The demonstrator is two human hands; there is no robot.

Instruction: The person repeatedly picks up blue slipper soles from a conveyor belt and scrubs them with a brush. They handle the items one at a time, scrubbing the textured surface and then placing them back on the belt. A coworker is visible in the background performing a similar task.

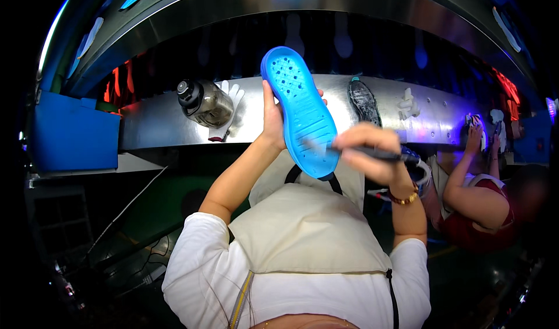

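From the head view, the left hand (272, 119) held a glossy blue shoe sole (301, 112) upright above the steel worktop (157, 125), its grip closed around the edge. The right hand (367, 151) pinched a dark brush (378, 153) against the sole's ridged lower end.

Sole (303, 114) in my left hand (271, 119): blue rubbery plastic, translucent, semi-glossy, moulded with small holes at the toe and fine ridges across the middle.
Brush (372, 153) in my right hand (367, 148): black handle, matt.
Bracelet (404, 199) on my wrist: gold-coloured metal, shiny.
Apron (305, 227) on me: cream cloth, matt, smooth weave; black straps.
Shelf (157, 122): sheet metal, brushed, reflective.
Bottle (204, 102) on it: clear smoky plastic, glossy, black cap.
Glove (233, 105): white knitted cloth.
Bin (73, 134): blue plastic, matt.
Dark sole (364, 101): black, glossy, speckled.
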